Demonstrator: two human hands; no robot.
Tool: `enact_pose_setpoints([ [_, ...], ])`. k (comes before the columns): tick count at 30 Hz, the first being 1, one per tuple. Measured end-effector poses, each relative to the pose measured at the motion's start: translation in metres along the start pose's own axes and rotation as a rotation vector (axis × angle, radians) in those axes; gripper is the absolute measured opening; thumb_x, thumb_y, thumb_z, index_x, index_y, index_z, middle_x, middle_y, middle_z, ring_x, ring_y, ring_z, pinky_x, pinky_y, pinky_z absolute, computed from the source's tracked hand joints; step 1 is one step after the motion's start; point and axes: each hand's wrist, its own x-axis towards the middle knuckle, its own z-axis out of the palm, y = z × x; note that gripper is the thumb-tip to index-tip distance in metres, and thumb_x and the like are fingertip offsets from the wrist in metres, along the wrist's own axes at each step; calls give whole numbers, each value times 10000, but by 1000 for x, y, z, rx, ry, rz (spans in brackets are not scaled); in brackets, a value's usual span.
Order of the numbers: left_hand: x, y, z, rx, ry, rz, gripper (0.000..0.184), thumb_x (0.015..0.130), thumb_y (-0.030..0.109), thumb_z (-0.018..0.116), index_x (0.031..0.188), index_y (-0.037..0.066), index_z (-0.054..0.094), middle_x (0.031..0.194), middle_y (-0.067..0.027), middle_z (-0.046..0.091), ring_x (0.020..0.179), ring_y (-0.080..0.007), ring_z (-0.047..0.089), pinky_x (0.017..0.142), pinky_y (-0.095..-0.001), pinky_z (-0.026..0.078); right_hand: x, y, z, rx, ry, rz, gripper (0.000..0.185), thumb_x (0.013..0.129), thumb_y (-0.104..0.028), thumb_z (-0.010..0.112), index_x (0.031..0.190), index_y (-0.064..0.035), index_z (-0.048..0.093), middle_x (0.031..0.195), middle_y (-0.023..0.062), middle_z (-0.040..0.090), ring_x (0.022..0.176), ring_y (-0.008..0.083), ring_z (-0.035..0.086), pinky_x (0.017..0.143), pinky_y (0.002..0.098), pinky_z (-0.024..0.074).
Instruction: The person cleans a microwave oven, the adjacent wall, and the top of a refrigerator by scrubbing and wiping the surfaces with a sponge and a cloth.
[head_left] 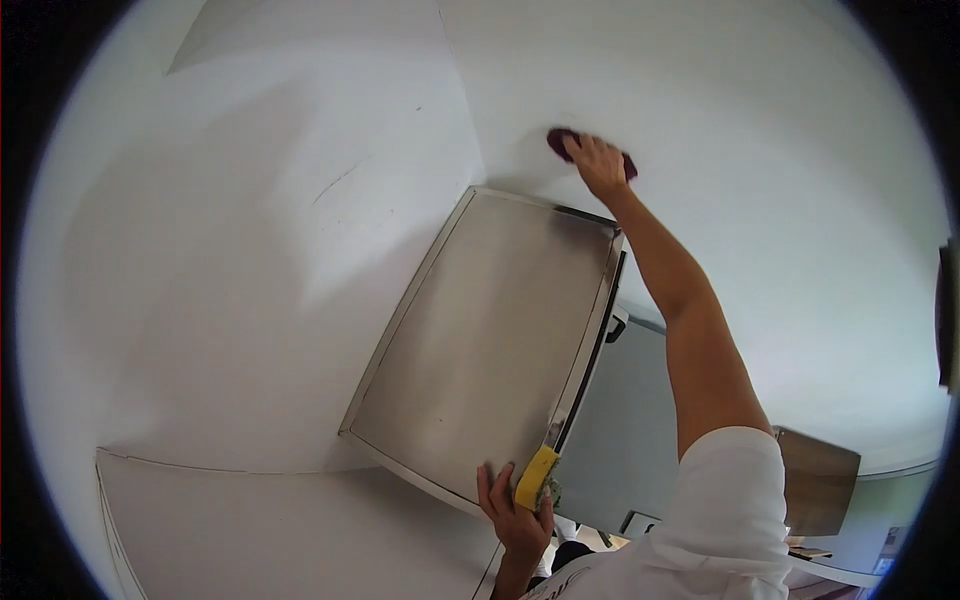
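My right hand [600,165] is closed on a dark red cloth [563,142] and presses it against the white wall [720,110], above the far end of a metal panel. That panel [480,330] is a brushed metal surface with a raised rim. At its near edge, my left hand [520,515] holds a yellow sponge [537,475] with a green side between thumb and fingers. Two fingertips of this hand rest on the metal.
A grey panel [625,430] stands right of the metal surface, with a dark-and-white handle [615,325] near its top. Dark scratches mark the left wall [335,185]. A brown wooden board [820,480] is at the lower right.
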Motion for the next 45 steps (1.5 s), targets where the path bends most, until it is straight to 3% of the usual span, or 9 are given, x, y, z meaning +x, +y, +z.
enact_pose_setpoints([
  [3,-1,-3,1,-7,8,13,356,873,208,596,1149,-9,536,1226,-203,432,1273,-478,275,1023,-567,262,-29,-13,11,-74,-193,-7,241,794,-131,565,1030,-177,571,813,15,547,710,178,605,530,344,513],
  [9,1,0,-3,-4,-34,5,346,877,201,587,1148,-7,536,1246,-207,413,1280,-476,258,1028,-565,261,43,5,-29,-23,127,141,260,817,-144,559,1074,-175,557,807,29,568,704,194,616,511,352,514],
  [16,-4,-4,1,-35,-34,-22,374,840,207,618,1144,5,536,1284,-236,389,1276,-518,247,1034,-608,271,-20,-13,-6,8,-262,95,201,853,-170,544,1051,-201,557,789,62,602,709,228,655,514,355,536],
  [21,-6,-7,3,-42,-24,11,345,844,198,606,1113,-4,530,1285,-239,383,1274,-523,247,1023,-627,277,28,-9,-19,-185,81,125,251,835,-164,561,1086,-165,548,733,-4,558,628,151,618,444,319,482],
  [28,-1,-2,0,-33,-9,21,341,879,173,571,1159,-15,520,1250,-215,412,1278,-477,261,1022,-573,277,-14,-3,-10,-31,-188,120,347,860,-137,525,1200,-198,496,801,56,580,693,219,646,514,374,527],
  [31,-1,-1,-3,-74,-1,18,344,879,178,569,1153,-25,522,1248,-216,411,1281,-477,257,1025,-575,273,-16,-17,-13,-27,-367,165,251,855,-145,537,1102,-172,508,800,66,588,681,230,648,508,378,523],
  [35,-1,-3,1,-56,-23,7,365,847,175,605,1139,-26,521,1260,-225,401,1280,-497,251,1028,-604,264,36,-9,-32,-75,-39,212,282,855,-154,548,1133,-185,515,764,56,589,650,216,644,485,369,518],
  [42,-1,-1,-2,-39,-35,11,392,811,164,643,1136,-9,508,1274,-232,393,1278,-513,249,1023,-638,264,-19,-18,-5,-58,-273,146,269,876,-172,505,1139,-217,529,802,65,590,662,234,644,529,382,525],
  [45,-5,-6,3,-60,-23,-1,396,816,174,635,1150,-3,516,1272,-231,395,1277,-510,251,1022,-632,269,-6,-24,-12,-6,-217,203,258,863,-161,528,1119,-198,526,788,64,583,659,231,641,532,380,525],
])
